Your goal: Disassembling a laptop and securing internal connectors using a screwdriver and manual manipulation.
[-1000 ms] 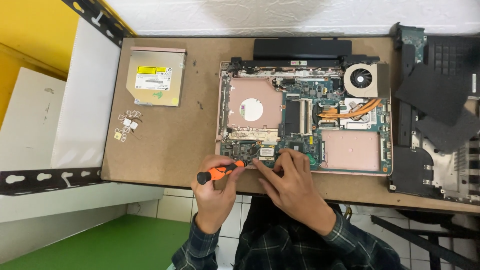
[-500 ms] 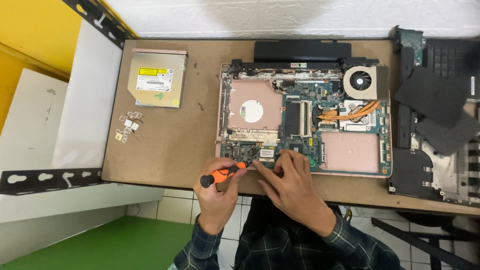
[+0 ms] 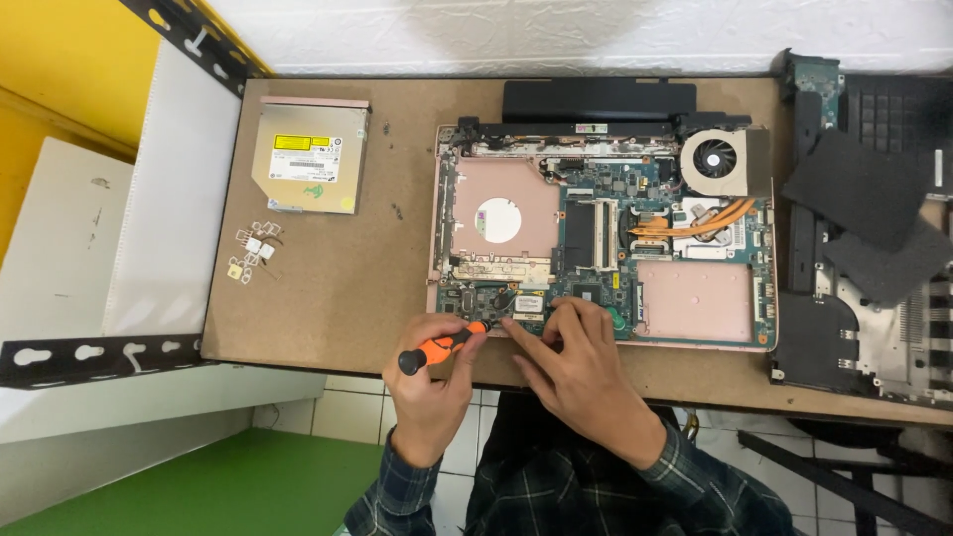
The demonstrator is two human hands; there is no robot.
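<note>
Seen from above, the left hand (image 3: 429,382) grips an orange-and-black screwdriver (image 3: 442,345), fingers closed round its handle. Over the last second the handle has tilted slightly while its tip stays at the near-left edge of the opened laptop's motherboard (image 3: 606,248), which suggests the driver is being turned. The right hand (image 3: 576,372) still rests beside the tip, fingers curled together on the board. An optical drive (image 3: 310,156) and small loose screws (image 3: 253,253) lie well apart on the wooden table (image 3: 328,308). The hands hide the screw itself, and the dark parts at the right edge are cut off.
</note>
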